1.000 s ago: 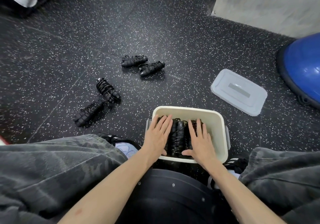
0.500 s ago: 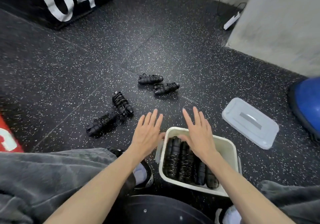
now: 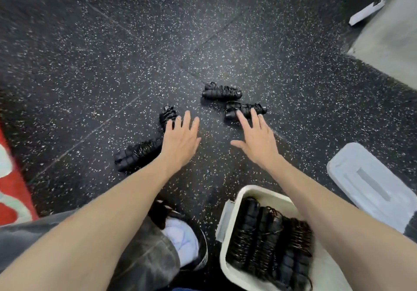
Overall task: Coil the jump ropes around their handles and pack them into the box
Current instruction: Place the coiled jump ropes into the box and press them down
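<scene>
Four black jump ropes, each already coiled around its handles, lie on the dark speckled rubber floor (image 3: 90, 65) near the middle of the frame: one pair (image 3: 222, 92) and (image 3: 246, 110) to the right, another pair (image 3: 168, 114) and (image 3: 137, 153) to the left. More coiled bundles (image 3: 268, 234) lie side by side in the cream plastic box (image 3: 232, 209) at the lower right, probably so that more can fit in.

The left hand (image 3: 180, 139) and the right hand (image 3: 257, 142) both reach forward, fingers straight and spread, holding nothing – each seems aimed at its nearer pair. The pale grey lid (image 3: 370, 187) lies off to the right, leaving the box free for packing.
</scene>
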